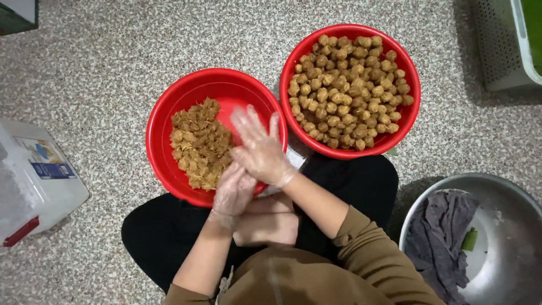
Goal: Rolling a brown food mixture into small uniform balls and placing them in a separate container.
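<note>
While the floor (113, 62) carries everything, I log the items by size. Steel basin (508, 226), well to the right of my fingers: holds a crumpled grey cloth (440, 237) and a small green scrap (469, 239). Red basin of rolled balls (351, 90), just beyond and to the right of my right fingertips: filled nearly rim to rim with round brown balls. Red basin of loose filling (217, 133), directly under and to the left of my fingers: a shredded brown heap (200, 144) sits on its left half, the right half bare. I judge the two basins sit touching, side by side and close to my lap, so both stay within easy reach.

White plastic box (34, 181), well to the left, with a red latch. Pale perforated crate (502, 45), far right.

Both hands wear thin clear gloves. Right hand (261, 148) lies flat over left hand (232, 191), fingers spread wide and extended; left fingers cupped narrow beneath. Palms pressed together over the near rim of the filling basin; whether a lump sits between them I cannot tell, it is hidden.
</note>
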